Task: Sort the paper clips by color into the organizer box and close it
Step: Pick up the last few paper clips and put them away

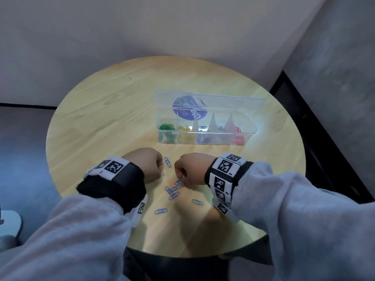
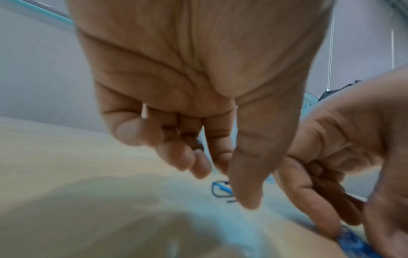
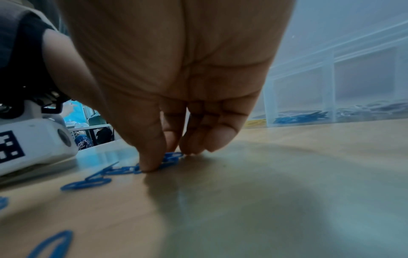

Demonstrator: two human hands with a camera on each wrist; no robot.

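Looking down from the head camera, a round wooden surface (image 1: 105, 110) carries a clear organizer box (image 1: 205, 126) with its lid standing open at the back; its compartments hold green, yellow, blue, clear-looking and red paper clips from left to right. Nearer the person, loose blue paper clips (image 1: 172, 192) lie scattered between the wrists. The left hand (image 1: 145, 164) sits knuckles-up beside a single blue clip (image 1: 167, 162), and the right hand (image 1: 191, 168) pinches a blue clip (image 1: 179, 181) at the edge of the pile. From the left wrist, the left hand (image 2: 187, 87) hangs just above the surface, its fingers (image 2: 176, 155) loosely curled and holding nothing, the thumb tip over a blue clip (image 2: 219, 189); the right hand (image 2: 344, 157) works beside it. From the right wrist, the right hand (image 3: 176, 69) has thumb and fingers (image 3: 152, 148) closed on a blue clip (image 3: 172, 157) lying on the surface, with more blue clips (image 3: 86, 185) trailing left and the organizer box (image 3: 331, 78) well behind.
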